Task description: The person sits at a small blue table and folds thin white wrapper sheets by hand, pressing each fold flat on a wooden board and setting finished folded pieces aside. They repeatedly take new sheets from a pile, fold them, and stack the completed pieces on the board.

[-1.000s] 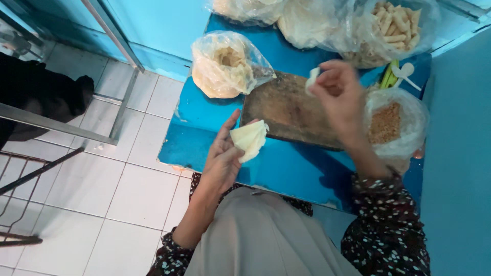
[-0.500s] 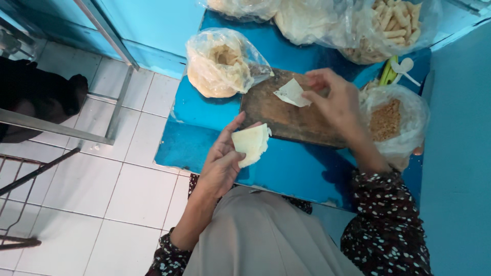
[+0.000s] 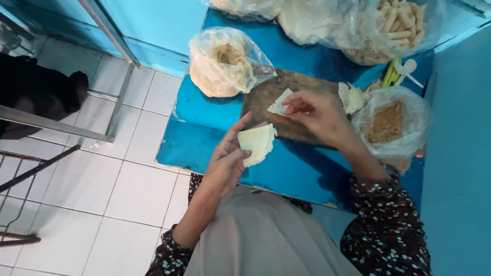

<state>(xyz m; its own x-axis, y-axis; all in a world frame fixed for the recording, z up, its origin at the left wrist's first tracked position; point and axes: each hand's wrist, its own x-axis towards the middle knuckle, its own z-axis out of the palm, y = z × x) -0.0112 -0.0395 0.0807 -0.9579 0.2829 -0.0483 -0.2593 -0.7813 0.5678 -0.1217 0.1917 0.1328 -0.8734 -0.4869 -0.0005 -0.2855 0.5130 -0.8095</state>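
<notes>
- Fingers of the left hand [image 3: 227,158] curled loosely around a folded pale wrapper [image 3: 257,144], thumb on top, held in the air just over the near edge of the blue bench [image 3: 204,128]
- Fingers of the right hand [image 3: 317,115] pinched narrow on a small flat wrapper sheet [image 3: 280,106], pressing it onto the dark wooden board [image 3: 266,94]
- Judged very light, thin and limp: sags without support, likely tears if pulled or pinched hard
- Probably slightly tacky or floury, so prone to sticking to itself once folded
- Best taken by an edge or corner with fingertip pads, then carried on an open palm, as with the folded piece
- Flat sheet best lifted by sliding a fingertip under a corner, not by scraping
- Nearby: clear bag of stacked wrappers [image 3: 225,64] beyond the board, bag of brown crumbly filling [image 3: 388,122] beside the right wrist, bag of finished rolls [image 3: 396,25] at the far end
</notes>
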